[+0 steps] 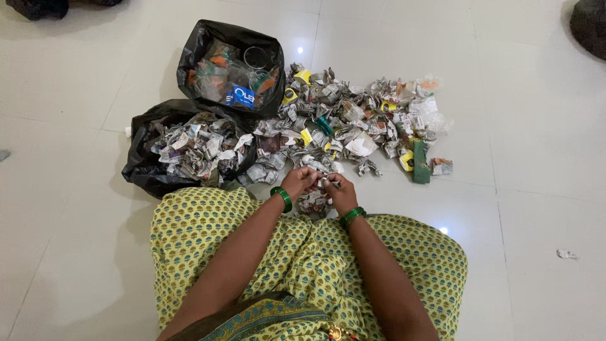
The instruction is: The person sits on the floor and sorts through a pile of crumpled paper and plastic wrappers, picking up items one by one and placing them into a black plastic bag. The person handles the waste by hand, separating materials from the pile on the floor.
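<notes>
While both hands meet | left hand (298, 182) and right hand (341, 191) fingers pinch paper ball (324, 183) | light, soft, crushes easily; hold its sides

Home interior: glossy white floor tiles (517, 189), person seated on floor.

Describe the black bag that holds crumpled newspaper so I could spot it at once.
Start at the spread of crumpled paper on the white tiled floor. Two black bags sit at its left edge. The paper bag is the nearer one, beside the left hand; the farther bag holds colourful wrappers instead.
</notes>
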